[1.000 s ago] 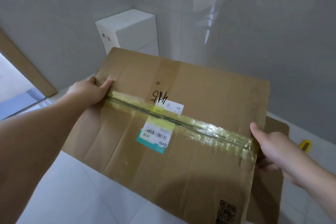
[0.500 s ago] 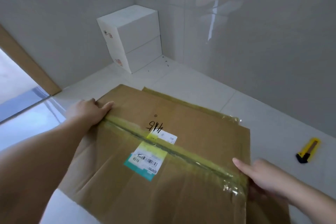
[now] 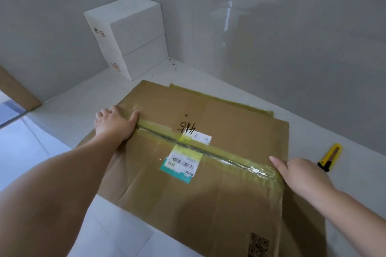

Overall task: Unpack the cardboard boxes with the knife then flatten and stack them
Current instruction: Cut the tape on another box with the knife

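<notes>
Against the far corner, left of centre, two white boxes [image 3: 133,35] stand stacked and look unopened, so by my reading cutting work remains. Nearer, the left hand [image 3: 113,123] grips the left end of the flattened cardboard box [image 3: 219,173], thumb on top by the tape seam [image 3: 208,149] and fingers curled over the edge. That sheet lies on the pale floor [image 3: 52,152], resting on another flattened sheet [image 3: 229,100] whose edge shows along its far side, which suggests the stack has already begun. A shipping label [image 3: 181,162] straddles the seam at the middle. On the right end, the right hand [image 3: 300,175] holds the box edge, thumb laid flat on top; the other fingers are hidden underneath. Further right, well apart from the cardboard, the yellow knife [image 3: 330,159] lies untouched on the floor. This box seems done bar squaring it on the pile.
</notes>
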A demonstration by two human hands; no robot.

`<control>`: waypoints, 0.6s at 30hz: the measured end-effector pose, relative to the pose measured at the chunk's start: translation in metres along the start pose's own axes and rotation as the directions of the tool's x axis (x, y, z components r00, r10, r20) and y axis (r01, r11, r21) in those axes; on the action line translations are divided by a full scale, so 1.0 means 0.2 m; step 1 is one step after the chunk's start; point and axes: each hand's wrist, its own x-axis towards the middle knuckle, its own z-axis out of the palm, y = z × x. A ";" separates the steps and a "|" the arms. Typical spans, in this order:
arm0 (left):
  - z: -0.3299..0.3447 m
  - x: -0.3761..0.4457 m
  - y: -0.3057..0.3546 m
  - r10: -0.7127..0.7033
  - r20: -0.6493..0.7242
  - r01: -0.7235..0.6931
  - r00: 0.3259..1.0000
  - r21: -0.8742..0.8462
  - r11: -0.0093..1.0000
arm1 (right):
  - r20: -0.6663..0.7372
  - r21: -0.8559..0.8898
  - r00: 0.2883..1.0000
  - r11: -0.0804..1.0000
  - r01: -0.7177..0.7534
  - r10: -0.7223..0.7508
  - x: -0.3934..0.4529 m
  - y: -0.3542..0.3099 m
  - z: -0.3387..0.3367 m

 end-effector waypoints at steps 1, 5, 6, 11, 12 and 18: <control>-0.01 0.00 0.02 0.005 -0.015 -0.004 1.000 0.033 0.999 | -0.002 0.012 1.000 1.000 0.009 -0.009 0.00 0.00 0.00; -0.06 -0.10 0.36 0.241 -0.102 -0.233 0.965 0.084 0.969 | -0.050 0.085 0.997 0.995 0.059 -0.054 0.01 0.06 0.01; -0.08 -0.17 0.50 0.340 -0.107 -0.334 0.935 0.067 0.940 | -0.065 0.115 0.996 0.992 0.061 -0.054 0.02 0.08 0.01; -0.09 -0.68 1.17 0.740 -0.063 -0.742 0.670 -0.101 0.663 | -0.058 0.113 0.998 0.993 -0.015 0.022 0.16 0.32 0.00; -0.08 -0.78 1.27 0.789 -0.070 -0.790 0.611 -0.131 0.600 | -0.049 0.083 0.998 0.996 -0.044 0.048 0.19 0.41 0.00; 0.08 -1.06 1.68 0.853 0.000 -0.840 0.522 -0.175 0.514 | 0.022 0.070 0.953 0.951 -0.302 0.301 0.41 0.96 0.07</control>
